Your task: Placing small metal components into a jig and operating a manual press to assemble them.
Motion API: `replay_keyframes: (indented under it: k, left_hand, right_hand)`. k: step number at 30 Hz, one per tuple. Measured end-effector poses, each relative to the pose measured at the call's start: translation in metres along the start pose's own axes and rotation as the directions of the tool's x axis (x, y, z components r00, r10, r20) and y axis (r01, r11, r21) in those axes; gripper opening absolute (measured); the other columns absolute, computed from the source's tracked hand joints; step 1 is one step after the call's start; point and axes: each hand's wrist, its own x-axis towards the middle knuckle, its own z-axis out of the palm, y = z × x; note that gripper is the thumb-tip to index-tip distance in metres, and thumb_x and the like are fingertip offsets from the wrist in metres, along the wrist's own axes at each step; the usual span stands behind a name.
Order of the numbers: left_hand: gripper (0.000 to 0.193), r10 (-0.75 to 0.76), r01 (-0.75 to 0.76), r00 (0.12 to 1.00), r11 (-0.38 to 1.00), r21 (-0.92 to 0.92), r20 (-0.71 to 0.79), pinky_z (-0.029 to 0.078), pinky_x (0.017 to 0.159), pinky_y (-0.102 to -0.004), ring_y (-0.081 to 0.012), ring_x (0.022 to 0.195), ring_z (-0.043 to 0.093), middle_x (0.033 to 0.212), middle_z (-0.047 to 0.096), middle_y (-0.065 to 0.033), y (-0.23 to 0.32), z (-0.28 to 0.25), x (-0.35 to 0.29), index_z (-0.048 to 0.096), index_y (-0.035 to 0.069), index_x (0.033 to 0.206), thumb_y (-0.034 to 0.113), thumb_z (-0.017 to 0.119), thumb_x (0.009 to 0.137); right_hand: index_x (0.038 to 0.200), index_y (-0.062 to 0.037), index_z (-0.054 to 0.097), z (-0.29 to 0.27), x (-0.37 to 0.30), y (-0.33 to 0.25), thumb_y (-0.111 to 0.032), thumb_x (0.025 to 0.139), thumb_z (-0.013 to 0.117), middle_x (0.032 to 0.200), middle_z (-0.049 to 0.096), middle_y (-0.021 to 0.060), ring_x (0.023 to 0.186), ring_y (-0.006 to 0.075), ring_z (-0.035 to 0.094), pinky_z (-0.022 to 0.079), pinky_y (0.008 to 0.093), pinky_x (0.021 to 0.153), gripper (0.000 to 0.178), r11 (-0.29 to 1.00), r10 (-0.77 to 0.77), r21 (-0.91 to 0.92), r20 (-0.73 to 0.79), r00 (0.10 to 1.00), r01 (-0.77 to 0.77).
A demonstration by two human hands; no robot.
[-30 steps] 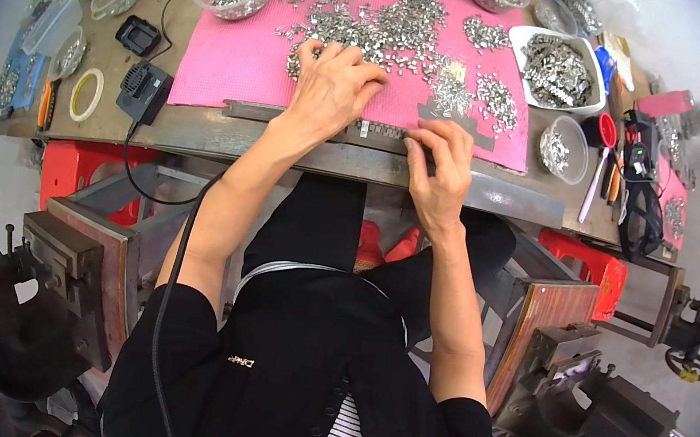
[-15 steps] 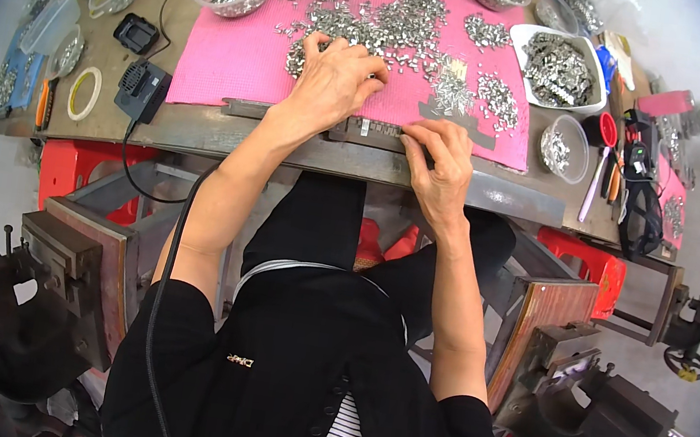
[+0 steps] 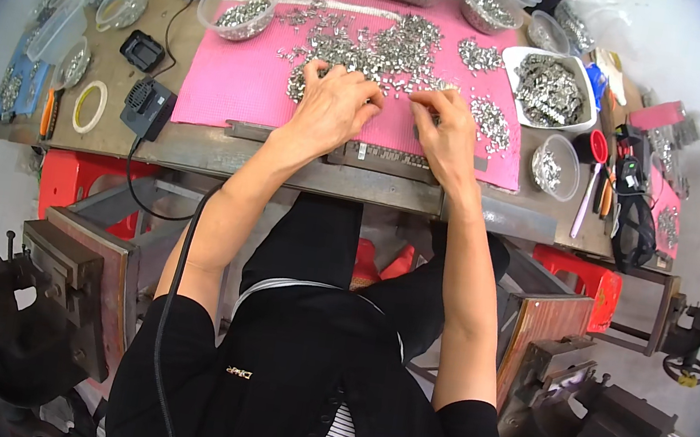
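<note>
My left hand [image 3: 336,107] is bent over the near edge of a spread of small silvery metal pieces [image 3: 370,47] on a pink mat [image 3: 226,80]. Its fingers curl downward and their tips are hidden beneath the hand. My right hand [image 3: 449,132] is just beyond a dark slotted metal bar [image 3: 394,159], thumb and index drawn together near loose pieces; anything between them is too small to make out. The bar lies along the mat's front edge, nearer to me than both hands, with a row of small pieces in it.
Clear tubs [image 3: 239,4] of metal pieces line the back. A white tray [image 3: 595,119] of coiled metal parts and a small round tub [image 3: 557,167] stand right. A black charger [image 3: 148,108] and tape roll [image 3: 89,107] lie left. Bench vises [image 3: 57,294] flank me below.
My right hand has left the slotted bar and moved away from me to the loose pieces. My left hand stays over the pile. The whole view has shifted slightly, with the table lower in it.
</note>
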Motion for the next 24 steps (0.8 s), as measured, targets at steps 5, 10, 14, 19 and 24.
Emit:
replay_keyframes:
  k: [5,10,14,19,24]
  left_hand:
    - [0.008,0.018,-0.017,0.999,0.999,0.038,-0.047,0.031,0.101,-0.0505,-0.0229,0.091,0.06,0.086,0.066,-0.0015,0.0,0.004,-0.002,0.072,0.013,0.094,0.018,0.073,0.088]
    - [0.009,0.057,-0.049,0.996,0.994,0.097,-0.072,0.032,0.1,-0.0503,-0.0222,0.091,0.059,0.087,0.065,-0.0011,0.002,0.004,-0.001,0.071,0.012,0.094,0.019,0.074,0.088]
    - [0.01,0.117,-0.114,0.987,0.993,0.025,-0.113,0.033,0.101,-0.0478,-0.0218,0.092,0.06,0.088,0.063,-0.0016,0.03,-0.002,-0.008,0.069,0.011,0.094,0.018,0.074,0.088]
    - [0.012,0.124,-0.143,0.983,0.981,-0.133,-0.139,0.035,0.099,-0.044,-0.0229,0.091,0.06,0.088,0.063,-0.0025,0.053,0.015,-0.022,0.069,0.01,0.093,0.014,0.076,0.084]
    - [0.014,0.119,-0.143,0.979,0.98,-0.136,-0.165,0.037,0.096,-0.0438,-0.0255,0.092,0.06,0.089,0.062,-0.0042,0.058,0.023,-0.026,0.068,0.008,0.092,0.013,0.078,0.083]
  right_hand:
    - [0.09,-0.01,0.074,0.02,0.016,0.008,-0.015,0.084,0.074,0.089,0.064,0.0096,0.091,0.0309,0.061,0.044,0.0442,0.083,0.008,0.982,-0.061,-0.172,0.118,0.991,0.081]
    - [0.09,-0.0055,0.068,0.02,0.012,0.007,-0.013,0.088,0.07,0.087,0.063,0.0099,0.088,0.0298,0.061,0.042,0.0432,0.081,0.008,0.955,-0.187,-0.223,0.059,0.981,0.196]
    - [0.091,-0.0039,0.067,-0.017,-0.02,-0.007,-0.007,0.09,0.069,0.087,0.065,0.0083,0.081,0.0285,0.062,0.042,0.0398,0.078,0.004,1.0,-0.021,0.01,0.049,0.999,0.02]
    - [0.093,-0.0038,0.068,-0.03,-0.052,-0.012,-0.003,0.087,0.07,0.09,0.065,0.008,0.084,0.0282,0.061,0.043,0.0396,0.079,0.007,1.0,-0.006,-0.013,0.04,0.999,0.007]
    - [0.094,-0.0046,0.069,-0.025,-0.063,-0.012,-0.002,0.082,0.074,0.093,0.065,0.0073,0.087,0.0268,0.06,0.043,0.0387,0.079,0.013,0.984,-0.129,-0.124,-0.026,0.991,0.125]
